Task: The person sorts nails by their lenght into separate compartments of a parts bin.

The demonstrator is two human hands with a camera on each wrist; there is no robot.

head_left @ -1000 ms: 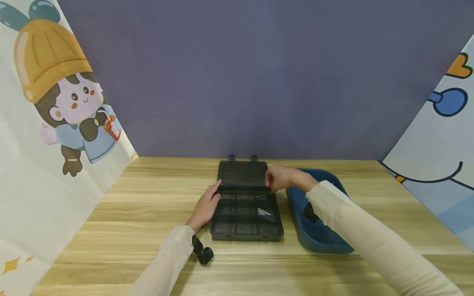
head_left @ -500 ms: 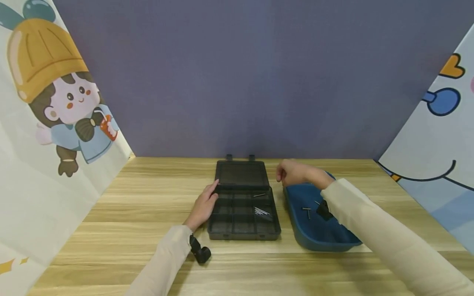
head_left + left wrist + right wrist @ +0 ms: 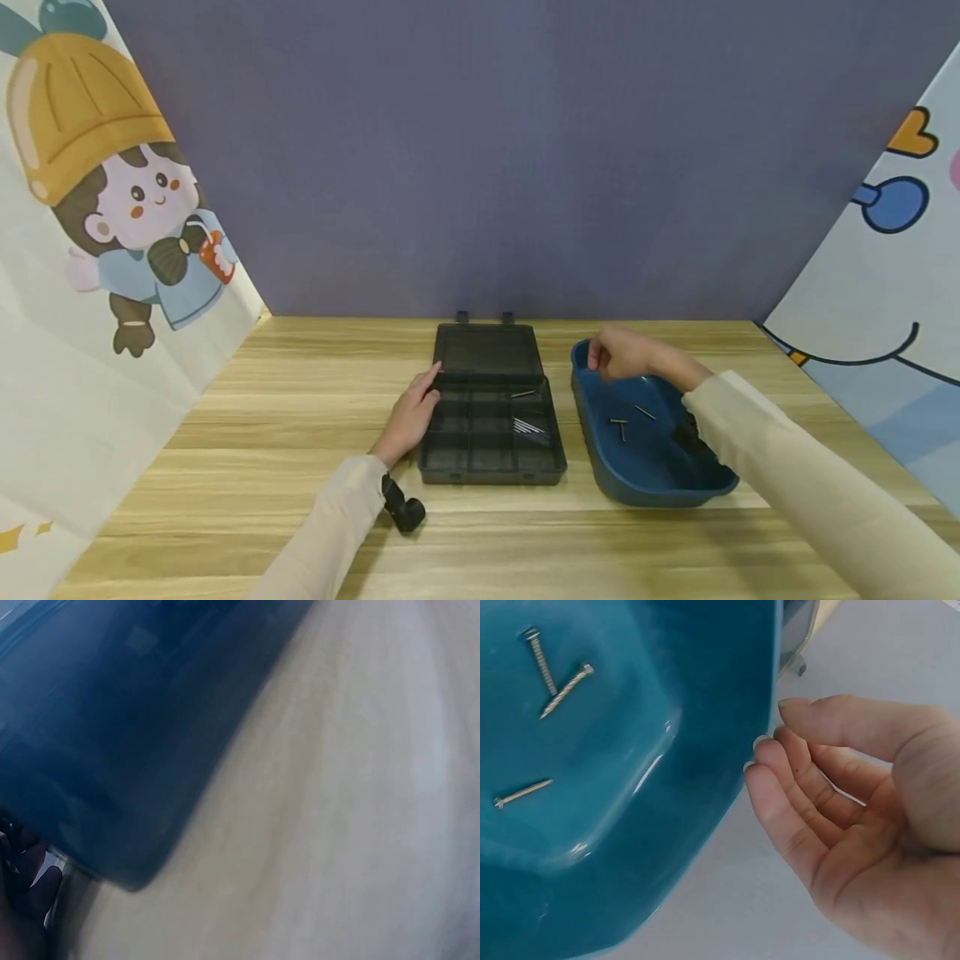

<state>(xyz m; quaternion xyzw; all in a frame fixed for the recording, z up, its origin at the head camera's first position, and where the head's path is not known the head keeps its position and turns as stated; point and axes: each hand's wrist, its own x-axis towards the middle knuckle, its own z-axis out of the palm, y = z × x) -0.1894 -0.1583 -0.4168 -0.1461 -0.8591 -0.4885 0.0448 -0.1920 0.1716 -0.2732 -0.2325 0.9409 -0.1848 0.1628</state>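
Observation:
My left hand (image 3: 410, 421) rests at the left edge of a dark see-through compartment box (image 3: 491, 458), its fingers extended. Folded back flat behind the box is the lid (image 3: 487, 350). Several thin silver pieces (image 3: 528, 427) lie in a front right compartment; a single screw (image 3: 523, 393) is in the one behind. Over the far left end of a blue basin (image 3: 652, 498), my right hand (image 3: 622, 354) has loosely bent fingers with nothing between them. The right wrist view shows three screws inside: two crossing, one a bolt-like screw (image 3: 540, 660), and a separate screw (image 3: 523, 793).
The wooden table (image 3: 315, 383) carries box and basin side by side, with a narrow gap between. Behind them rises a grey-purple panel (image 3: 480, 167). The left wrist view is blurred; a dark blue surface (image 3: 135, 750) fills its upper left.
My right hand has moved right, from above the box's back right corner to over the basin. A screw now lies in the back right compartment. My left hand stays at the box.

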